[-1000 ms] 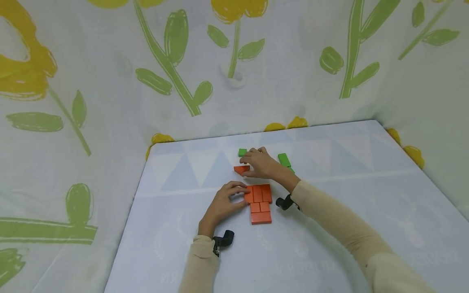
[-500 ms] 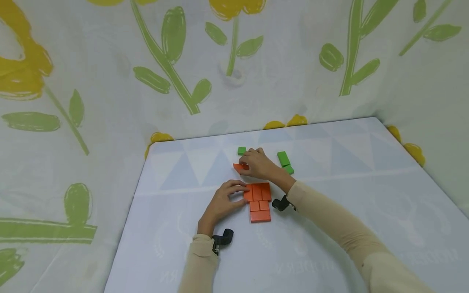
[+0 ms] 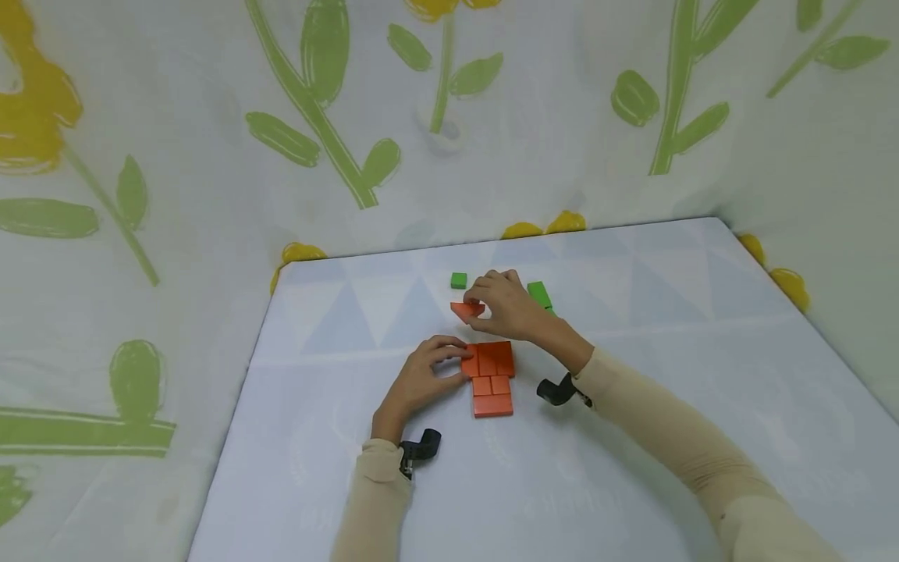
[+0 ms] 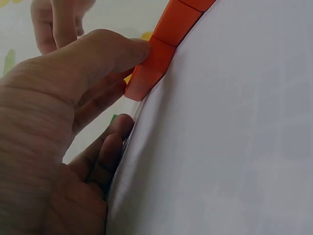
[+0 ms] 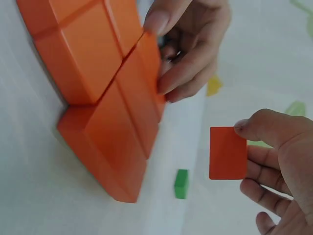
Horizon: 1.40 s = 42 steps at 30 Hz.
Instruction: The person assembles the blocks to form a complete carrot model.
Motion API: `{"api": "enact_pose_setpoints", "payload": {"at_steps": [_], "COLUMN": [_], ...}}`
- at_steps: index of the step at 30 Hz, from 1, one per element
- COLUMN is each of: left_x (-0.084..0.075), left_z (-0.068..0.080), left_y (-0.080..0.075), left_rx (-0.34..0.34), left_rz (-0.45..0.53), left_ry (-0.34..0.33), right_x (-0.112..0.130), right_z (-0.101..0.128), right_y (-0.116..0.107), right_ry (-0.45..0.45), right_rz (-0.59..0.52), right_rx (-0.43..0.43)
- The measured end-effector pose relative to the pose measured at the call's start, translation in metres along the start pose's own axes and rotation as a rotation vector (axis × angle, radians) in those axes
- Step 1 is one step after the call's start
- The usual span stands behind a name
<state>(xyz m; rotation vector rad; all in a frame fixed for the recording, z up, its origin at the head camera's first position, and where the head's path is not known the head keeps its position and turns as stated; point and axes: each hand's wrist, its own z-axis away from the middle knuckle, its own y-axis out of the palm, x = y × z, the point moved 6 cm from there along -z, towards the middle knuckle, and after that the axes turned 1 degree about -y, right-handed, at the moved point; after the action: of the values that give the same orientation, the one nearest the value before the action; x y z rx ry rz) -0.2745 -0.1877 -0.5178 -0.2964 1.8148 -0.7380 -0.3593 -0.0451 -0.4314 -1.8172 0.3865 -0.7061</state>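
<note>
Flat orange wooden block (image 3: 467, 310), pinched in the right hand (image 3: 507, 306), looks next to join the orange slab cluster (image 3: 491, 376) that left-hand fingertips (image 3: 455, 361) steady.

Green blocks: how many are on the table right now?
2 show: a small green block left of the right hand, and a longer green block at its right. The hand may hide more.

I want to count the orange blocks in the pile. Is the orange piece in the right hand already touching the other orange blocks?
No, the right hand pinches the orange piece in the air, apart from the flat group of orange blocks.
</note>
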Motion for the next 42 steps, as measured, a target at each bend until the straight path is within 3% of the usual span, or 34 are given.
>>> {"api": "enact_pose_setpoints", "payload": {"at_steps": [9,17,30,42], "left_x": [0.005,0.006,0.004,-0.001], "left_z": [0.001,0.001,-0.003,-0.002], "left_y": [-0.005,-0.001,-0.001,0.000], "left_rx": [0.013,0.020,0.019,0.015], "left_rz": [-0.015,0.015,0.021,0.029], "left_ry": [-0.078,-0.089,-0.058,-0.058], "right_x": [0.017,0.028,0.060,0.070], "right_z": [0.033,0.072,0.112,0.133], "right_y": [-0.019,-0.021,-0.009,0.013], "right_ry": [-0.062,-0.107,-0.177,-0.180], "right_rz": [-0.042,-0.075,-0.074,-0.074], "right_rx": [-0.039,-0.074,-0.084,-0.023]}}
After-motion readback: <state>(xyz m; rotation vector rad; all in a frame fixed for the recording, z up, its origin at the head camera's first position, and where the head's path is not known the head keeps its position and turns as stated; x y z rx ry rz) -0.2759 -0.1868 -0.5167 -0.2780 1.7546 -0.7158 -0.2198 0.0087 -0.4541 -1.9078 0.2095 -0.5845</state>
